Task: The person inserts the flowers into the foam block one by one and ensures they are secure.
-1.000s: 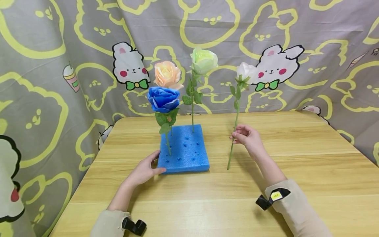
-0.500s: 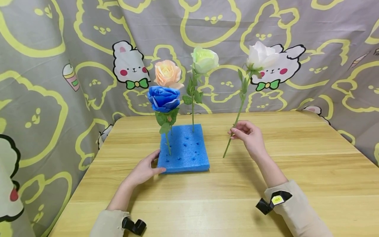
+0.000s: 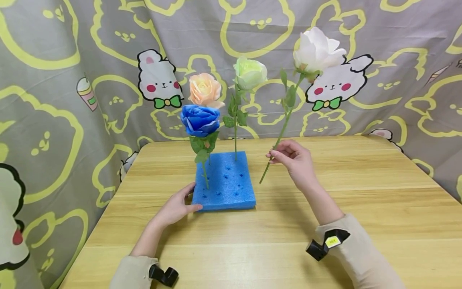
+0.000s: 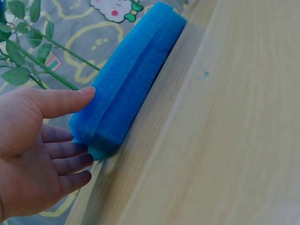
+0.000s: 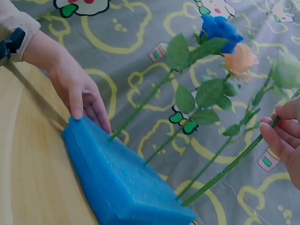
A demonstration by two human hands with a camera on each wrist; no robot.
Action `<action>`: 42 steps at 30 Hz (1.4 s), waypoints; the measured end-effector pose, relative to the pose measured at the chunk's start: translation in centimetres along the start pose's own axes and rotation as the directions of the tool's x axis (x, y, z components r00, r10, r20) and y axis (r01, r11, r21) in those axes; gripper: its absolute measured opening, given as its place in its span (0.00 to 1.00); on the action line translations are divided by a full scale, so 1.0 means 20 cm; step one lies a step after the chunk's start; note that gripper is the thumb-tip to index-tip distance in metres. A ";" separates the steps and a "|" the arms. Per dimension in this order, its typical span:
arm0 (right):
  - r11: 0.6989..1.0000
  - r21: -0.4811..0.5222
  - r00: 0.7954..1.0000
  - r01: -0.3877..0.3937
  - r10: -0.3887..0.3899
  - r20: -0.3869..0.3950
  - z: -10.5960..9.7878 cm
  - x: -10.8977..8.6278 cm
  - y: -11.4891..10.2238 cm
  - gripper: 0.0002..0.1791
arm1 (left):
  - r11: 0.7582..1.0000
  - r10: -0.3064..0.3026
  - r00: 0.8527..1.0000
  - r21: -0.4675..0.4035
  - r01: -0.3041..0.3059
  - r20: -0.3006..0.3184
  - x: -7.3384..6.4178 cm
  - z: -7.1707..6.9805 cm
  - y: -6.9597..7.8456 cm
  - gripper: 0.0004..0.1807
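Observation:
A white artificial rose (image 3: 317, 52) leans with its head up and to the right, right of the blue foam block (image 3: 231, 206). My right hand (image 3: 296, 165) pinches its green stem low down, between thumb and fingers; the stem's lower end hangs free above the table. At the block's near left corner rests my left hand (image 3: 176, 207), its thumb on the front and its fingers along the left side. Standing in the block are a blue rose (image 3: 200, 120), a peach rose (image 3: 204, 89) behind it, and a pale green rose (image 3: 250, 73) at the back.
Several small holes show in the foam's top. Beneath it lies a wooden table (image 3: 231, 249). A grey cartoon-print curtain (image 3: 223, 24) hangs behind the table and along its left side. Each sleeve carries a black wrist device (image 3: 326, 244).
The right hand has raised the white rose and shifted it left, closer to the foam block. Its stem now tilts more. My left hand and the standing roses stay as they were.

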State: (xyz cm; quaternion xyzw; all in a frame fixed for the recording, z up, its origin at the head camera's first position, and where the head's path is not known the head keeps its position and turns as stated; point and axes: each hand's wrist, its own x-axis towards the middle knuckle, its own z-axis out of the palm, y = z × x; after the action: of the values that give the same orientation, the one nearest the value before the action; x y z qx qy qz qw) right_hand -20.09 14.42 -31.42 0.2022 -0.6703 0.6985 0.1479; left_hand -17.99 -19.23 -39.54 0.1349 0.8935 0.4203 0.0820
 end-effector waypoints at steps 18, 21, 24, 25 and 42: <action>0.998 0.058 0.993 -0.002 -0.005 0.122 0.18 0.01 0.02 0.06 | 1.000 0.002 1.000 0.008 -0.002 -0.003 0.00 0.00 0.00 0.44; 0.998 0.062 0.991 -0.008 0.000 0.131 0.19 0.01 0.04 0.07 | 1.000 0.004 1.000 0.006 -0.004 -0.004 0.00 0.00 0.00 0.44; 0.998 0.068 0.990 -0.008 -0.002 0.138 0.20 0.01 0.06 0.07 | 1.000 0.004 1.000 0.006 -0.004 -0.004 0.00 0.00 0.00 0.44; 0.998 0.070 0.990 -0.008 -0.002 0.139 0.20 0.01 0.06 0.06 | 1.000 0.004 1.000 0.007 -0.004 -0.003 0.00 0.00 0.00 0.44; 0.996 0.050 0.988 -0.070 0.063 0.139 0.23 0.02 0.09 0.06 | 1.000 0.007 1.000 -0.004 -0.007 0.001 0.00 -0.01 0.01 0.44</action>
State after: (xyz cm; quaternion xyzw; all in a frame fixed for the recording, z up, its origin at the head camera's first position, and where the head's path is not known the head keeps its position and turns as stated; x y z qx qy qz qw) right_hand -20.88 9.76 -32.80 0.2311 -0.6660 0.7055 0.0726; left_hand -17.98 -19.23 -39.34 0.1383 0.8921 0.4225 0.0813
